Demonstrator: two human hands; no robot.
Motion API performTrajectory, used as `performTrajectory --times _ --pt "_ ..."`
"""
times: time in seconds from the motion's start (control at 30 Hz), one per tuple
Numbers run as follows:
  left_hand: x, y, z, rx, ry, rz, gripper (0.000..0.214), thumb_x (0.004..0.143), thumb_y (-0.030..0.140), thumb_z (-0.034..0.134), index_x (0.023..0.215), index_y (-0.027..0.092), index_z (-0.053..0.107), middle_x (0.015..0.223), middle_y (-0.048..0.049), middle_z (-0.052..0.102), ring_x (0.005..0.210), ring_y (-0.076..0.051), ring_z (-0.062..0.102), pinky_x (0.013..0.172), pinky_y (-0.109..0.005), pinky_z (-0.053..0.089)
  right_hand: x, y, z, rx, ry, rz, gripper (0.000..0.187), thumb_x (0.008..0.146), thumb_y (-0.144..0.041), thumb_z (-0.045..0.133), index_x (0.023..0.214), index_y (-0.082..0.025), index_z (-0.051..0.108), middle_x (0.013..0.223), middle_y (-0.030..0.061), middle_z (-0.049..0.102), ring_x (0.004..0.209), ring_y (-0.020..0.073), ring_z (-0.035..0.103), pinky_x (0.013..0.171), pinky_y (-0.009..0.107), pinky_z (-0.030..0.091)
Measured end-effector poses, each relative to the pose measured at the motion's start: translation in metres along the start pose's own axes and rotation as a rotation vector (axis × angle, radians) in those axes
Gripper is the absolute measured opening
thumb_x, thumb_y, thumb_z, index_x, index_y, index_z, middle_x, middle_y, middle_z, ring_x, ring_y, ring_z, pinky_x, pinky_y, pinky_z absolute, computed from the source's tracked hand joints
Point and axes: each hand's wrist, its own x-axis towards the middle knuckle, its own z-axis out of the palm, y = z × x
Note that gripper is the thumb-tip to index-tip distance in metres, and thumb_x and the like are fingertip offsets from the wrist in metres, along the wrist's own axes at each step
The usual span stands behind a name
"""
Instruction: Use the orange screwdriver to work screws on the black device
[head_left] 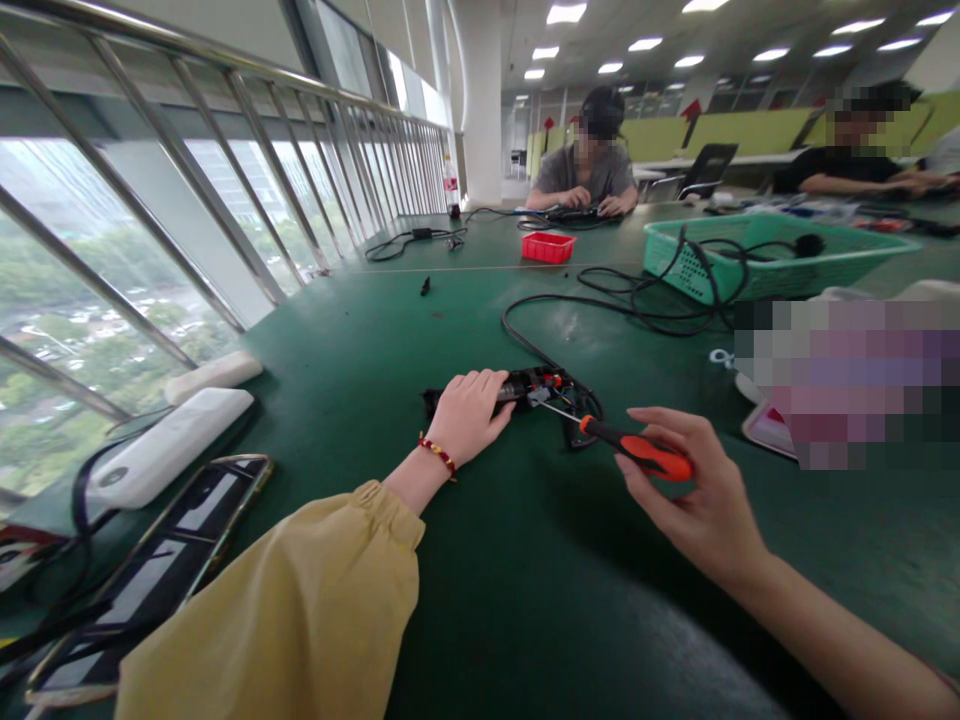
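My left hand (470, 415) is wrapped over a black corded device (517, 388) lying on the green table (480, 600). The device's right end is uncovered, with small red parts and wires showing; I cannot make out its exact kind. A screwdriver (637, 449) with an orange and black handle is gripped between the thumb and fingers of my right hand (697, 490). Its shaft slants left, and the tip is at or very near the exposed parts. A black cable (517, 312) runs from the device toward the back right.
A green basket (825, 275) with cables stands back right, beside a small red tray (548, 248). At left lie a phone (172, 560) and a white elongated object (180, 440) near the railing (225, 70). Across the table a person (585, 170) handles black parts; another sits farther right.
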Motion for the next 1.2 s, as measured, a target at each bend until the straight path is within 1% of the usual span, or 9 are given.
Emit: performTrajectory --times 0.1,0.23,0.3,0.43,0.53,0.67,0.73,1.0,1.2 --pt "0.0 -0.0001 -0.0001 0.001 0.001 0.001 0.032 0.085 0.031 0.042 0.109 0.011 0.047 0.096 -0.0094 0.058 0.086 -0.021 0.052 0.076 -0.034 0.04 0.0002 -0.0009 0.0001 0.006 -0.116 0.025 0.017 0.079 -0.025 0.055 0.095 -0.021 0.053 0.072 -0.0006 0.062 0.057 0.0107 0.059 0.054 0.022 0.047" --pt "0.0002 0.0004 -0.0004 0.004 0.0 0.003 0.032 0.085 0.031 0.042 0.109 0.011 0.047 0.095 -0.0094 0.058 0.085 -0.021 0.052 0.075 -0.034 0.04 0.0 -0.0013 0.0003 0.012 -0.037 -0.015 0.024 0.076 -0.021 0.057 0.1 -0.02 0.051 0.08 0.0018 0.062 0.065 0.0124 0.06 0.059 0.023 0.048" --pt "0.0004 0.0007 -0.0007 0.007 -0.002 0.003 0.032 0.085 0.031 0.042 0.109 0.011 0.047 0.095 -0.0092 0.058 0.085 -0.021 0.052 0.075 -0.034 0.04 0.0002 -0.0018 0.0 0.012 -0.024 -0.035 0.021 0.076 -0.018 0.056 0.096 -0.021 0.052 0.082 0.0022 0.061 0.068 0.0125 0.06 0.06 0.023 0.047" --pt "0.0004 0.0006 -0.0011 0.008 0.001 0.006 0.031 0.085 0.031 0.042 0.108 0.011 0.048 0.095 -0.0089 0.058 0.085 -0.021 0.052 0.075 -0.033 0.04 0.0009 -0.0042 -0.0015 0.046 -0.075 0.008 0.013 0.074 -0.016 0.056 0.086 -0.02 0.052 0.064 -0.0034 0.057 0.048 0.0073 0.052 0.047 0.019 0.041" --pt "0.0001 0.0002 -0.0008 0.01 -0.001 0.006 0.031 0.085 0.031 0.042 0.108 0.011 0.047 0.096 -0.0089 0.058 0.085 -0.021 0.052 0.075 -0.033 0.04 0.0012 -0.0038 -0.0028 0.044 -0.059 0.038 0.009 0.074 -0.016 0.055 0.082 -0.02 0.051 0.059 -0.0049 0.054 0.042 0.0062 0.046 0.041 0.018 0.036" --pt "-0.0003 0.0 -0.0003 0.013 -0.003 0.008 0.032 0.085 0.031 0.042 0.109 0.011 0.047 0.096 -0.0091 0.058 0.086 -0.021 0.052 0.075 -0.034 0.04 0.0016 0.0012 -0.0041 0.006 0.041 0.075 0.007 0.076 -0.018 0.056 0.082 -0.02 0.053 0.065 -0.0024 0.059 0.049 0.0083 0.052 0.045 0.019 0.039" --pt "-0.0003 0.0002 -0.0002 0.012 -0.004 0.007 0.032 0.085 0.031 0.042 0.109 0.011 0.047 0.096 -0.0093 0.058 0.086 -0.021 0.052 0.075 -0.034 0.04 0.0016 0.0035 -0.0044 -0.001 0.063 0.082 0.006 0.076 -0.019 0.056 0.081 -0.021 0.053 0.068 -0.0017 0.06 0.052 0.0094 0.054 0.047 0.02 0.041" --pt "0.0003 0.0007 -0.0009 0.004 -0.005 0.003 0.032 0.085 0.031 0.042 0.109 0.01 0.047 0.096 -0.0095 0.058 0.086 -0.021 0.053 0.076 -0.034 0.04 0.0016 0.0041 -0.0039 -0.013 0.092 0.091 0.007 0.076 -0.021 0.056 0.082 -0.021 0.054 0.068 -0.0011 0.061 0.058 0.0122 0.058 0.049 0.021 0.042" --pt "-0.0001 0.0007 -0.0015 0.005 -0.005 0.005 0.032 0.085 0.031 0.041 0.109 0.01 0.047 0.097 -0.0096 0.058 0.086 -0.021 0.053 0.076 -0.034 0.04 0.0019 0.0039 -0.0033 0.001 0.052 0.111 0.006 0.077 -0.023 0.055 0.082 -0.021 0.053 0.07 -0.0004 0.062 0.058 0.0128 0.058 0.05 0.023 0.043"
